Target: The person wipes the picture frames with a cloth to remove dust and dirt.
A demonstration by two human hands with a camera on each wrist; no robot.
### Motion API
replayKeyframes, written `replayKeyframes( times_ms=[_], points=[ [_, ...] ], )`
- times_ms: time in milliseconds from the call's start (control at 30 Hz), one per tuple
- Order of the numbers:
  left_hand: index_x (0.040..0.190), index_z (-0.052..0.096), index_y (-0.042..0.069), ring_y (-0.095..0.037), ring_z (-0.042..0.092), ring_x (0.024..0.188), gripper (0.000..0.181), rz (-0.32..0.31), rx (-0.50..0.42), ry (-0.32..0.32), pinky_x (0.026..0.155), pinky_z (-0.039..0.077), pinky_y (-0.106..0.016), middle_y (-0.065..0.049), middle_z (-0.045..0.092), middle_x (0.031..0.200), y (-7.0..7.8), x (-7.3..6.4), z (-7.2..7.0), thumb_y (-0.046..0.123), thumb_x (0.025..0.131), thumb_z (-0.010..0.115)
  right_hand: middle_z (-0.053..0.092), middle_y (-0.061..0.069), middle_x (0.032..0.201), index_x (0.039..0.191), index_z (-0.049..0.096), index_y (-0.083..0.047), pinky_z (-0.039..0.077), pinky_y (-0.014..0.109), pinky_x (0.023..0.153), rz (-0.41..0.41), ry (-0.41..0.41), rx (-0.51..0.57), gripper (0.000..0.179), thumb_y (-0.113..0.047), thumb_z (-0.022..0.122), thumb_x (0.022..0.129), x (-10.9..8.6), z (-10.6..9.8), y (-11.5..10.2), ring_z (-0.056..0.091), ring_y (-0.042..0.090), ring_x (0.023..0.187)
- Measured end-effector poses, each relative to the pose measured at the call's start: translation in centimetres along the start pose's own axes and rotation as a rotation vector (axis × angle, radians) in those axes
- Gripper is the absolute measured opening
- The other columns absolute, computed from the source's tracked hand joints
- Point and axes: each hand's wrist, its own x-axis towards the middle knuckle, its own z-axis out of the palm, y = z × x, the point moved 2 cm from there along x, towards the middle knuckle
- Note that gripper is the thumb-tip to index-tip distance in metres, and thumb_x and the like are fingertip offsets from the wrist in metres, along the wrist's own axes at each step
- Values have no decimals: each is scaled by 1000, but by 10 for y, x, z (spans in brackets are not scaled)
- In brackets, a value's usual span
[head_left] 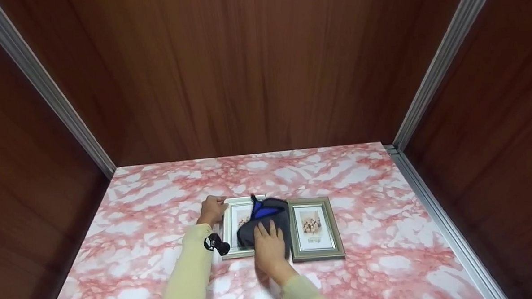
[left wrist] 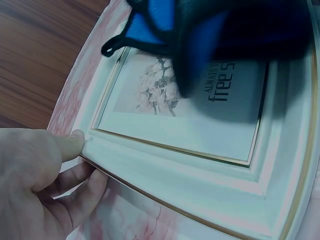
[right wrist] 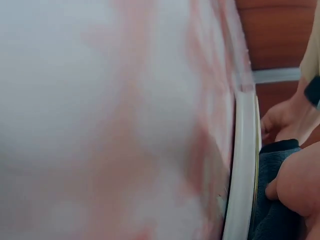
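A white picture frame (head_left: 226, 234) with a flower print lies face up on the table. My left hand (head_left: 212, 210) grips its far left corner, the thumb on top and fingers curled at the edge in the left wrist view. Across the frame's right half lies a dark grey cloth mitt (head_left: 280, 212) with blue lining, black trim and a small loop (left wrist: 111, 46). My right hand (head_left: 270, 248) presses on the mitt from above, fingers stretched forward over it. Part of the print is hidden under the mitt.
A second, greenish-gold picture frame (head_left: 340, 245) with a similar print lies directly right of the mitt. The table (head_left: 377, 225) has a red and white marbled top. Dark wood panels (head_left: 263, 77) with metal edge rails (head_left: 443, 47) enclose its back and sides.
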Motion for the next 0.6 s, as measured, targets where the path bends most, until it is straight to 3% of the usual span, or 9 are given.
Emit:
replayKeyframes(
  times_ms=[167,300,400,600],
  points=[
    [121,69,5,-33,63,100,32,-16,3,-5,81,52,-42,-18,65,119,1,-3,2,8,89,64,44,5,148,142,48,-10,29,55,106,15,-133,-4,74,-21,75,74,49,12,11,27,40,139],
    [123,67,5,-31,62,105,32,-32,1,-23,84,50,-40,-16,64,121,2,-4,1,9,91,65,37,5,153,146,43,-11,25,55,108,15,-240,47,76,-22,74,77,78,12,16,19,40,142],
    [123,67,4,-30,62,102,33,-36,-16,-15,81,52,-39,-17,64,120,4,-2,-1,9,91,65,36,3,153,146,44,-13,21,56,110,11,-289,102,80,-23,79,75,90,5,12,15,39,144],
    [120,68,3,-34,58,114,32,-13,-2,2,95,46,-43,-17,65,118,3,-1,-2,8,88,68,41,-1,150,145,48,-18,21,54,111,-84,-333,109,64,-26,69,85,89,5,-15,24,33,142]
  ],
)
